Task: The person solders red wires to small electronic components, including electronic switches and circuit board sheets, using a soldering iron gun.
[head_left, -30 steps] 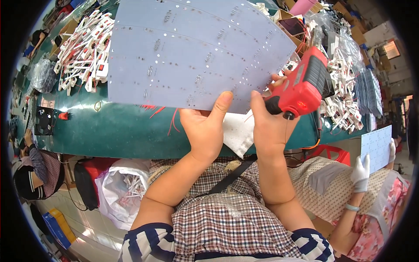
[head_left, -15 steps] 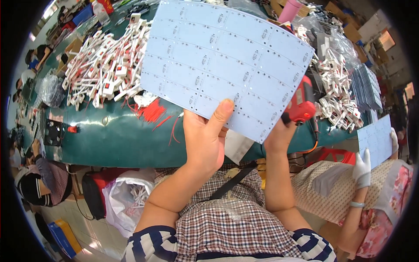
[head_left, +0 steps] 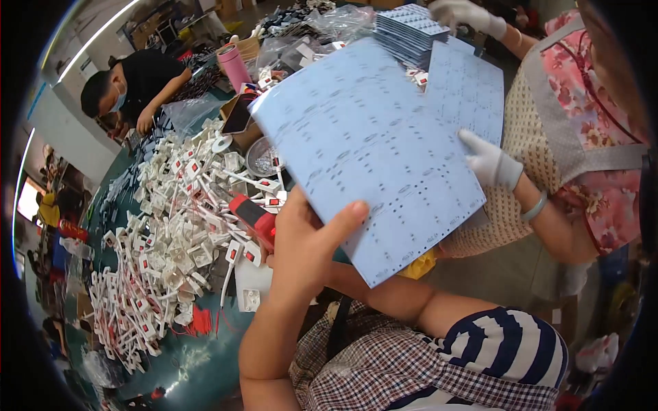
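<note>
A light blue sheet (head_left: 384, 151) with rows of small holes and dark marks, apparently a circuit board panel, is tilted up in front of me. My left hand (head_left: 308, 240) clamps its lower left edge, thumb on the near face. My right forearm (head_left: 391, 291) crosses behind my left wrist, and the right hand is mostly hidden there. Beside it a red and black power screwdriver (head_left: 255, 218) sticks out to the left, apparently in that right hand. Beneath the tool lie white switch pieces (head_left: 243, 253) with red rockers.
A heap of white switch parts (head_left: 171, 226) covers the green table (head_left: 205, 363). At right a co-worker's gloved hand (head_left: 493, 164) is by another blue panel (head_left: 466, 89), near a panel stack (head_left: 404, 27). A pink tumbler (head_left: 233, 67) stands behind. Another person (head_left: 137, 82) leans over the far side.
My view has swung to the right, toward the co-worker. The panel stays in my left hand, now angled to the right, and the red screwdriver shows left of it instead of right.
</note>
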`<action>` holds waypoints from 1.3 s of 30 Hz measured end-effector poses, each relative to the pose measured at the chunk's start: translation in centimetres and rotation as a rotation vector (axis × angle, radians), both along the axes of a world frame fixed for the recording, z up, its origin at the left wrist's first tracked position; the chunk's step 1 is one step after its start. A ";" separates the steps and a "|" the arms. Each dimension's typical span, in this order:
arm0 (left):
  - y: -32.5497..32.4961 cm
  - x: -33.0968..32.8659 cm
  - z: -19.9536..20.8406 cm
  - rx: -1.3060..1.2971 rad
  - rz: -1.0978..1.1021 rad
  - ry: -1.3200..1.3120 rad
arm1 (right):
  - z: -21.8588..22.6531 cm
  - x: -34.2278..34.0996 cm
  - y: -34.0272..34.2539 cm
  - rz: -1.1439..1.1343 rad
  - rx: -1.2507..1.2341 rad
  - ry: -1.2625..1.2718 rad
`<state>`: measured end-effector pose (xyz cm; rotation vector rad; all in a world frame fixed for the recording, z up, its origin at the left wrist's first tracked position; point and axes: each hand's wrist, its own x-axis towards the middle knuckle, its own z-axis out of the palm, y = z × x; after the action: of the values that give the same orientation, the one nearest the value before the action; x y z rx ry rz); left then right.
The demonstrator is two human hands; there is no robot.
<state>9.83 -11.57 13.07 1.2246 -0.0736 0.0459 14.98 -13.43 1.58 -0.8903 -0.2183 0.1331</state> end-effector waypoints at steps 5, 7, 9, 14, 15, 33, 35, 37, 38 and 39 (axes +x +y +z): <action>-2.6 3.6 1.0 0.084 -0.221 -0.011 | -0.3 -0.4 -0.8 0.131 -0.207 -0.169; -3.2 4.1 0.7 0.096 -0.273 -0.014 | -0.7 -0.5 -0.7 0.209 -0.298 -0.226; -3.6 4.0 0.3 0.107 -0.260 -0.010 | -1.6 -1.1 -0.5 0.291 -0.388 -0.276; -4.5 5.0 -0.6 0.090 -0.243 -0.066 | -4.0 -2.2 -0.1 0.524 -0.273 -0.043; -4.6 5.4 -0.9 0.120 -0.241 -0.104 | -0.7 -3.0 -0.2 0.413 -0.341 -0.035; -7.7 4.0 -1.2 0.287 0.071 -0.249 | 1.9 -2.8 -1.4 0.278 -0.322 -0.140; -5.8 1.2 -1.8 0.382 0.101 -0.329 | 1.0 -3.3 -0.8 0.322 -0.317 -0.187; -5.4 -1.6 -1.3 0.394 0.168 -0.442 | 2.5 -2.6 -2.5 0.268 -0.347 -0.179; -4.6 -3.2 -1.8 0.400 0.258 -0.496 | 2.6 -2.3 -3.3 0.299 -0.314 -0.186; -2.8 -4.5 -2.1 0.386 0.239 -0.496 | 2.5 -0.5 -4.8 0.280 -0.324 -0.179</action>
<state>5.38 -14.34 11.02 1.5799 -0.3823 0.5668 14.48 -18.26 4.11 -1.1927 -0.4985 0.3565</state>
